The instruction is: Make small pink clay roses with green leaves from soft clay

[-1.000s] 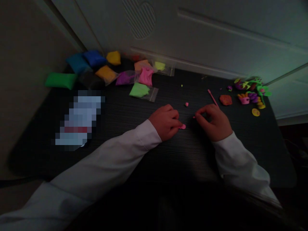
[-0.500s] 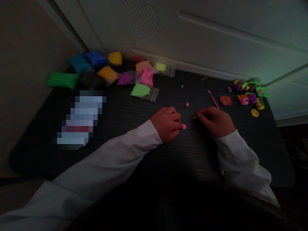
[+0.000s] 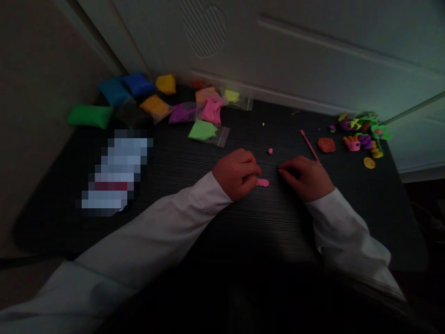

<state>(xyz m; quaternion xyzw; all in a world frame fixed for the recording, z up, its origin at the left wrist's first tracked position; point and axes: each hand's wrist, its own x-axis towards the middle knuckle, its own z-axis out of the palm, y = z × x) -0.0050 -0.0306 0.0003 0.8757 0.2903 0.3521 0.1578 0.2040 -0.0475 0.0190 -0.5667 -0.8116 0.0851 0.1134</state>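
Flattened pink modelling clay pieces (image 3: 263, 183) lie in a short row on the dark table, partly covered by the fingers at their left end. My left hand (image 3: 238, 174) is right beside them, fingers curled, with a gap between thumb and forefinger. To the right, my right hand (image 3: 306, 176) rests low over the table, thumb and forefinger pinched where a small ball of pink clay lay; the ball itself is hidden now. Beyond both hands sits a small pink clay lump (image 3: 270, 151). A pink modelling stick (image 3: 310, 144) lies just behind my right hand.
Bags of coloured clay, among them a light green one (image 3: 202, 131) and a pink one (image 3: 212, 110), line the back left. A blurred-out bright object (image 3: 116, 171) lies at left. At right are a red clay slab (image 3: 326, 144), a yellow disc (image 3: 369, 163) and small clay figures (image 3: 352, 144).
My left hand has drawn back slightly left and up, uncovering more of the flat pink pieces. My right hand has shifted left, and the small pink ball at its fingertips no longer shows.
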